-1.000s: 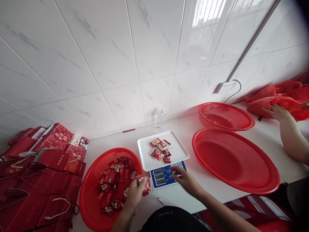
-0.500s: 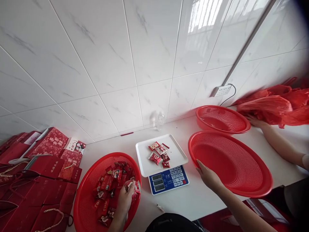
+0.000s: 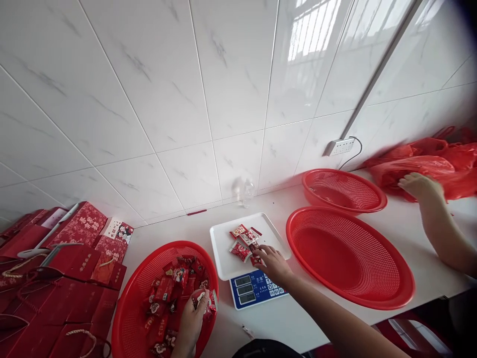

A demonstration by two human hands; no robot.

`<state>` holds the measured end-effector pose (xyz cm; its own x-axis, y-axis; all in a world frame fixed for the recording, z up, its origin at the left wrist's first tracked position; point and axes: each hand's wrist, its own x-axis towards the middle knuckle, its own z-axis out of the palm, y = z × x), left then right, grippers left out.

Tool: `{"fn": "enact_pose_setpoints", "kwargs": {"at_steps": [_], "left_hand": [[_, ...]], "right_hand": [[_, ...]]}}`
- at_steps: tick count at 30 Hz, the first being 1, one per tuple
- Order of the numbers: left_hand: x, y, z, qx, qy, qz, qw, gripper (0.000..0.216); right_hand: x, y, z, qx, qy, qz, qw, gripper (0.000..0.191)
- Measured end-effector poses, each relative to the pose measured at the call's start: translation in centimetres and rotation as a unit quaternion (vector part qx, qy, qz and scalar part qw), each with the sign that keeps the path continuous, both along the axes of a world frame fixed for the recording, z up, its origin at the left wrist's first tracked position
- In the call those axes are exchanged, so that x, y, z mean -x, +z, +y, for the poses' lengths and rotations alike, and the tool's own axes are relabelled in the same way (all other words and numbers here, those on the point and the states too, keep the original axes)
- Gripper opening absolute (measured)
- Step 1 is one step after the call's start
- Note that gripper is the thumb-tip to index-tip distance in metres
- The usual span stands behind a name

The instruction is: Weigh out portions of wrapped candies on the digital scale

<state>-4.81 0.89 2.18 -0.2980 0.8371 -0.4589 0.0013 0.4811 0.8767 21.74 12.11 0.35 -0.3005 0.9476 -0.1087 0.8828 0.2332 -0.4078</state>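
Note:
My left hand [image 3: 192, 318] is closed around red wrapped sweets [image 3: 209, 301], held above the right side of a red mesh basket [image 3: 128, 278]. Many similar wrapped sweets [image 3: 164, 288] fill the bottom of that basket. My right hand [image 3: 274, 264] reaches over the near right corner of a white tray [image 3: 227, 263] on a blue digital scale [image 3: 253, 292]. Its fingers are stretched out, with the tips at a small pile of sweets [image 3: 240, 250] on the tray. Whether they touch one is hard to see.
Two red baskets, a large one [image 3: 324, 253] and a smaller one [image 3: 316, 193], stand to the right. Beyond them a co-worker's hand [image 3: 421, 186] is at red plastic bags [image 3: 413, 166]. Red gift boxes [image 3: 70, 271] crowd the left. A clear bottle [image 3: 246, 193] stands by the wall.
My right hand has left the large basket's rim and moved left to the tray's sweets. That basket shifted slightly left. The co-worker's hand rose over the bags. My left hand keeps its hold.

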Motion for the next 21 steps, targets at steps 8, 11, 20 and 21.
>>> {"fn": "enact_pose_setpoints", "kwargs": {"at_steps": [8,11,20,21], "left_hand": [[-0.3,0.7,0.1,-0.003,0.01,-0.006,1.0,0.052],[-0.3,0.7,0.3,-0.001,0.011,-0.013,1.0,0.051],[-0.1,0.8,0.5,0.0,0.024,0.012,1.0,0.049],[0.0,0.7,0.5,0.001,0.025,0.013,1.0,0.048]], "right_hand": [[1.0,-0.9,0.7,0.005,-0.008,0.016,1.0,0.01],[0.4,-0.9,0.4,0.0,-0.016,0.047,0.999,0.009],[-9.4,1.0,1.6,-0.091,-0.274,0.064,0.955,0.026],[-10.5,1.3,1.7,-0.097,-0.306,0.053,0.946,0.03]]}}
